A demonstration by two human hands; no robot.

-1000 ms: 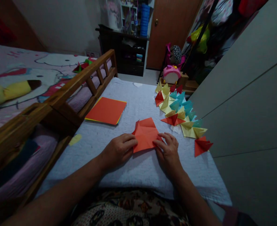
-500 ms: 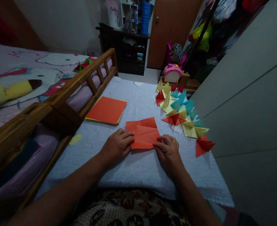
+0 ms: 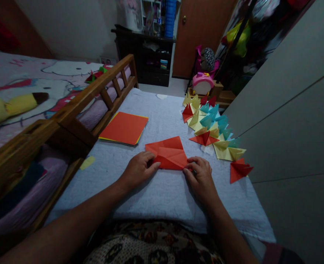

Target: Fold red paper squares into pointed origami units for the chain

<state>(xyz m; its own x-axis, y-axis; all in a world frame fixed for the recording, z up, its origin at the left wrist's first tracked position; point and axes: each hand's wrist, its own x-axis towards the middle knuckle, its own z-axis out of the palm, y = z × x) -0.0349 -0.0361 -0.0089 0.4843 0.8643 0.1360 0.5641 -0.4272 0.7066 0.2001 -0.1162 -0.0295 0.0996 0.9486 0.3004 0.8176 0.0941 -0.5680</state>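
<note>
A creased sheet of red-orange paper (image 3: 168, 152) lies in front of me, its near edge partly folded over. My left hand (image 3: 142, 167) grips its left side, thumb on the near left corner and fingers on top. At the near right corner, my right hand (image 3: 199, 172) pinches the paper between thumb and fingers. To the upper left rests a stack of square paper (image 3: 124, 127), red-orange on top with yellow showing at the edges. Folded paper pieces (image 3: 210, 121) in yellow, teal and red stand in rows to the right, with one red folded piece (image 3: 240, 170) nearest me.
The pale cloth-covered surface (image 3: 101, 190) is bordered on the left by a wooden rail (image 3: 95, 88). Beyond the rail is a bed with a printed cover (image 3: 59, 69). A pale cabinet (image 3: 294, 121) stands close on the right. A dark shelf (image 3: 144, 55) is at the back.
The paper's near edge has been lifted and folded slightly away from me. My left thumb has moved onto the near left corner, and my right fingers have shifted slightly right.
</note>
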